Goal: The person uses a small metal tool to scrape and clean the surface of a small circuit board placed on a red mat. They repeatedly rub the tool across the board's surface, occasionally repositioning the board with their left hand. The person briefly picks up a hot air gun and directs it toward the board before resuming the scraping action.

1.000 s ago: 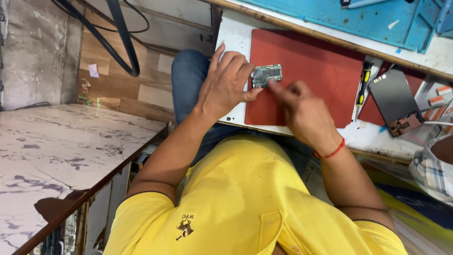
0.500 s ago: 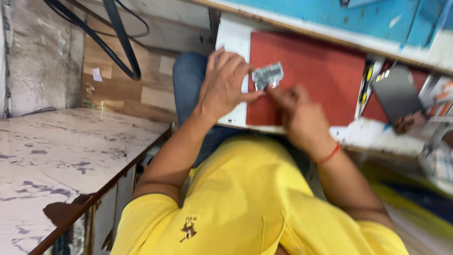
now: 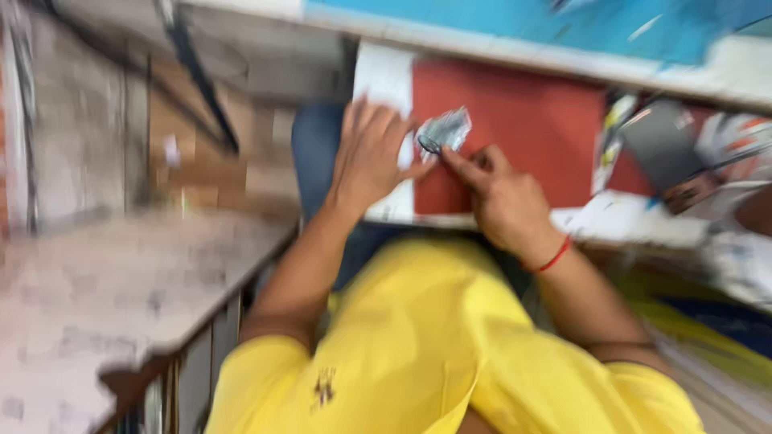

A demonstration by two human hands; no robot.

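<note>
The head view is blurred. It shows two hands and one small part between them. The left hand (image 3: 371,157) lies flat with fingers spread at the near edge of the bench (image 3: 386,76), its thumb reaching right to touch the part (image 3: 445,130). The right hand (image 3: 503,197) is curled loosely, its forefinger stretched out to the part's lower edge. Whether either hand pinches the part or only steadies it cannot be told through the blur. The part is a small, flat, roughly rectangular piece, grey and metallic, with a darker ring-like shape at its lower left corner. It rests at the left edge of the mat (image 3: 523,120), near its top, between the two hands.

There is one mat, red, flat and rectangular, matte in finish. One red band (image 3: 552,259), thin like cord, circles the right wrist. One dark grey slab (image 3: 663,141), flat with rounded corners, lies tilted to the right of the mat. Beyond the mat runs one blue panel (image 3: 563,28) with a smooth surface. The bench is white and smooth.

A yellow shirt (image 3: 418,345), of soft cloth, fills the lower middle. To the left stands one table (image 3: 96,305) with a mottled, stone-like top in pale grey and brown.
</note>
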